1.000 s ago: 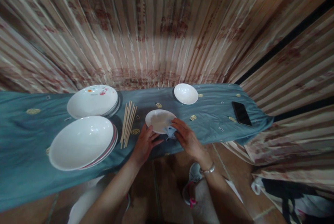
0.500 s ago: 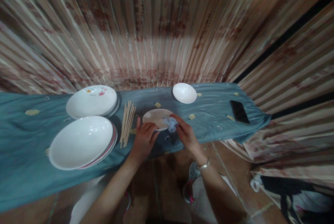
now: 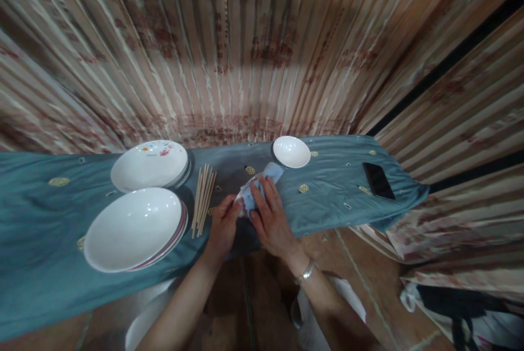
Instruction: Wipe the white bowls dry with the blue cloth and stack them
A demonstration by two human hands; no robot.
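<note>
Your left fingers (image 3: 234, 207) pinch the bowl (image 3: 239, 196), seemingly to steady it against the pale-blue cloth (image 3: 275, 172) your right fingers (image 3: 262, 199) hold.

I'm getting a dim, muted feed. Bright glints in the large dish (image 3: 133, 231) and small bowl (image 3: 291, 151) suggest to me light from overhead. A broad shadow dulls the upper curtain (image 3: 245, 89), and the floor (image 3: 229, 296) just below the bench (image 3: 331, 212) is very dark. Fine detail looks smeared, the hands (image 3: 271, 219) included. My wide lens stretches the curtain's folds toward the edges.
</note>
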